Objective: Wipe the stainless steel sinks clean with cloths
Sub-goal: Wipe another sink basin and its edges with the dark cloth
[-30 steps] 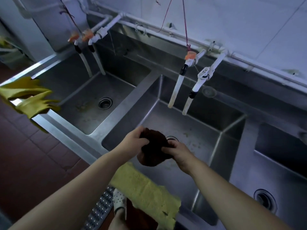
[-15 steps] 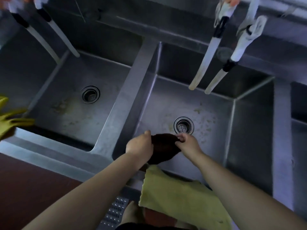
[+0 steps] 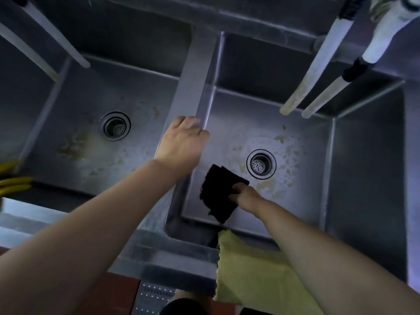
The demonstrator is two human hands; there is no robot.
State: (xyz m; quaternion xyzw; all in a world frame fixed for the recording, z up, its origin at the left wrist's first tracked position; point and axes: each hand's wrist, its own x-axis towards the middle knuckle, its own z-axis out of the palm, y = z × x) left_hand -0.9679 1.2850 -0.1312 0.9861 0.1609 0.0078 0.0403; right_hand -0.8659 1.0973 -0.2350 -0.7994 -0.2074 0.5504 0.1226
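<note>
Dark cloth [image 3: 221, 194] folded, near-black, flat rectangle with ragged lower edge, low inside right sink basin [image 3: 302, 133], at 8 o'clock from its drain [image 3: 261, 164]. Right hand [image 3: 246, 194] pinches cloth's right edge. Left hand [image 3: 185, 139] holds nothing, fingers curled over divider [image 3: 193, 87] between basins. Basin floor stained yellowish. Yellow cloth [image 3: 252, 269] draped over front rim.

In the right basin [image 3: 354, 160] bare floor lies open around the drain [image 3: 261, 164], while 2 spouts [image 3: 318, 71] slant over its far side, the steel divider [image 3: 193, 87] walls its left, and a yellow cloth [image 3: 254, 269] drapes its near rim.
</note>
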